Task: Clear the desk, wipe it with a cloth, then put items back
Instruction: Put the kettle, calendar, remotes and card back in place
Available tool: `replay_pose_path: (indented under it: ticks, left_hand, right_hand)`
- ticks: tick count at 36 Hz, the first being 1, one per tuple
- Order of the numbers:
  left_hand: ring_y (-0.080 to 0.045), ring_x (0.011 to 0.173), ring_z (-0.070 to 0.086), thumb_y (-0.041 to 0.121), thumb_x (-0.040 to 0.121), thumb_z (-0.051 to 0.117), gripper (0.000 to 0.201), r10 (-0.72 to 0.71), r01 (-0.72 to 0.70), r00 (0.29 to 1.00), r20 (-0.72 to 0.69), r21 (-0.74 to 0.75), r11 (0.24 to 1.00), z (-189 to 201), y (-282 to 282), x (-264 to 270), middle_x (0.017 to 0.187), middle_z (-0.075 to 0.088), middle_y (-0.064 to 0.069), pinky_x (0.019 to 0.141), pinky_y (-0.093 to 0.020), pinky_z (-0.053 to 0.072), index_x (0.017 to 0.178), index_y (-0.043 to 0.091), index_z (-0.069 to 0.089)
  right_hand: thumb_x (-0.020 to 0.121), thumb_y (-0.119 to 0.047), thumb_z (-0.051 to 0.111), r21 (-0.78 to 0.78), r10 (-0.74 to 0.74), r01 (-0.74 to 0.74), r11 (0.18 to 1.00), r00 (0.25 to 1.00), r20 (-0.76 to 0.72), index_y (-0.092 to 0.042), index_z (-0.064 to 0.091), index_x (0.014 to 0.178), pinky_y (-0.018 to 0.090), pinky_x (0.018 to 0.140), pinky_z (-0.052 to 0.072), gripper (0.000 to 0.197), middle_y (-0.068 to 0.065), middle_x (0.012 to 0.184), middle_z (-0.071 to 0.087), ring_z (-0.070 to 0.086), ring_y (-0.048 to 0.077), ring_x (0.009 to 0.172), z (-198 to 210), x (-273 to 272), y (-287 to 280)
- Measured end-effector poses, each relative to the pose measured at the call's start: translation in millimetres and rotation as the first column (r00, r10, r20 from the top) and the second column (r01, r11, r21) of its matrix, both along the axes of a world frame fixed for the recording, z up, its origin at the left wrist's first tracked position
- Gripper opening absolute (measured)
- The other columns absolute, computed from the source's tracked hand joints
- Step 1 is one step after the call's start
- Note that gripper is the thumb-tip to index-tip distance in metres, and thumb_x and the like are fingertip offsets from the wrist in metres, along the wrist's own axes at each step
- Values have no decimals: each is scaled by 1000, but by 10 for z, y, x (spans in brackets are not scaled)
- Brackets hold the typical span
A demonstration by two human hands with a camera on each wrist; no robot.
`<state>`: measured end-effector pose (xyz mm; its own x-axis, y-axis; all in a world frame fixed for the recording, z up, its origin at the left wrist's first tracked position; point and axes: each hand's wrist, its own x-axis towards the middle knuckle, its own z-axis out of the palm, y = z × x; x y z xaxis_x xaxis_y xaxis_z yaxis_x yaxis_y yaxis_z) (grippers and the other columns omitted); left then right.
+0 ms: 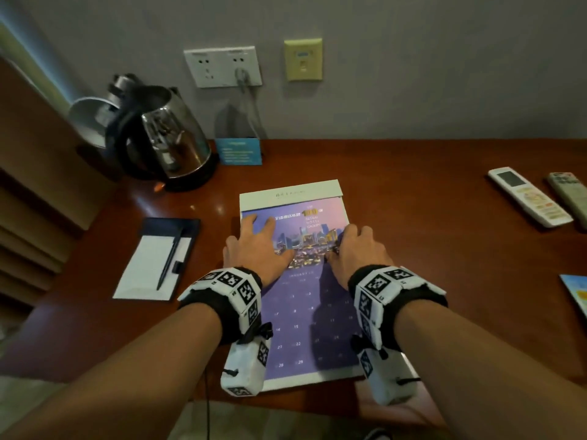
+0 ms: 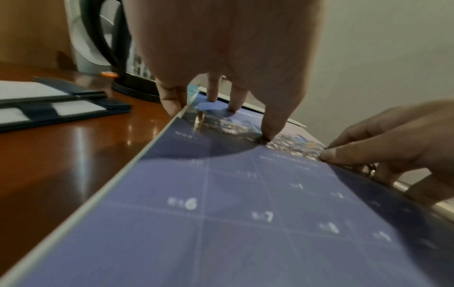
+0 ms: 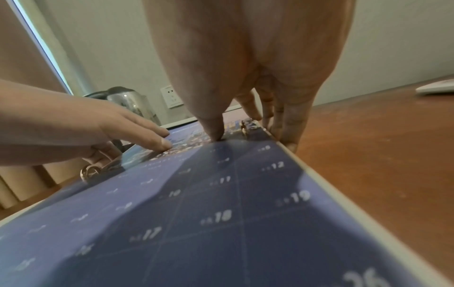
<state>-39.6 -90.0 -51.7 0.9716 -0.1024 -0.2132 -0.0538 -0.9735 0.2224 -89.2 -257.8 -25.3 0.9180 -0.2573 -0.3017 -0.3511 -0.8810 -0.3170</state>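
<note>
A purple ring-bound calendar (image 1: 301, 312) with a city picture lies flat on the brown desk (image 1: 413, 173), and both hands are on its upper half. My left hand (image 1: 254, 246) lies spread on the picture's left side. In the left wrist view its thumb and fingers (image 2: 267, 128) press on the calendar (image 2: 221, 213), with one finger beside the left edge. My right hand (image 1: 355, 249) is at the right edge. In the right wrist view its thumb presses on top of the calendar (image 3: 221, 213), while its fingers (image 3: 290, 124) curl down the side to the desk.
A steel kettle (image 1: 158, 134) stands at the back left, beside a small blue card (image 1: 238, 150). A notepad with a pen (image 1: 155, 262) lies left of the calendar. Two remotes (image 1: 527, 198) lie at the right, and a booklet corner (image 1: 576, 293) shows at the right edge.
</note>
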Motion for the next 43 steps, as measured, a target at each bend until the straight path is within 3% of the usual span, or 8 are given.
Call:
replay_pose_path:
  ticks: [9, 15, 25, 28, 32, 36, 43]
  left_hand:
    - [-40, 128, 38, 60, 87, 52, 76, 22, -22, 1000, -21, 7, 1000, -101, 601, 36, 157, 11, -2, 107, -42, 34, 151, 30, 24]
    - [-39, 130, 37, 60, 86, 54, 77, 4, -4, 1000, -21, 1, 1000, -246, 772, 170, 157, 12, -3, 107, -44, 34, 150, 29, 25]
    - [-40, 130, 36, 58, 86, 54, 76, -3, 3, 999, -39, -9, 1000, -351, 983, 336, 157, 11, -3, 108, -46, 33, 150, 29, 26]
    - [-41, 131, 32, 63, 88, 45, 73, -34, 34, 999, -10, 119, 992, -323, 1006, 335, 156, 15, -4, 108, -45, 31, 151, 31, 22]
    - [-35, 131, 29, 64, 88, 42, 69, -111, 99, 993, 37, 242, 965, -273, 995, 332, 151, 28, -5, 106, -45, 30, 147, 32, 30]
    - [-33, 132, 29, 62, 87, 47, 62, -129, 120, 991, 27, 213, 970, -250, 979, 357, 149, 31, -4, 107, -45, 29, 141, 33, 38]
    - [-30, 128, 35, 59, 87, 50, 56, -130, 121, 991, 38, 182, 976, -195, 974, 386, 143, 39, -4, 103, -43, 31, 136, 32, 43]
  right_hand:
    - [98, -25, 52, 34, 10, -8, 999, 999, -44, -9, 37, 127, 38, 77, 46, 36, 12, 121, 42, 55, 33, 104, -170, 109, 622]
    - [99, -23, 50, 0, -1, 1, 1000, 999, -44, -8, 37, 129, 35, 70, 41, 36, 13, 120, 42, 56, 33, 103, -283, 201, 798]
    - [99, -24, 49, -23, -24, 23, 999, 999, -48, -8, 37, 129, 37, 69, 41, 37, 13, 121, 42, 55, 34, 104, -414, 370, 1050]
    - [98, -27, 50, -67, -17, 13, 998, 998, -57, -9, 36, 129, 36, 67, 39, 39, 11, 120, 43, 56, 33, 102, -413, 387, 1112]
    - [94, -33, 54, -189, 35, -56, 980, 993, -108, -14, 39, 127, 38, 76, 40, 41, 9, 121, 43, 49, 28, 109, -333, 405, 1153]
    - [91, -28, 57, -215, 88, -111, 970, 990, -113, -15, 35, 133, 42, 88, 41, 49, 9, 127, 39, 44, 29, 117, -284, 451, 1183]
    - [90, -30, 60, -175, 141, -160, 972, 983, -118, -20, 36, 134, 46, 93, 40, 51, 7, 129, 40, 42, 29, 120, -234, 521, 1189]
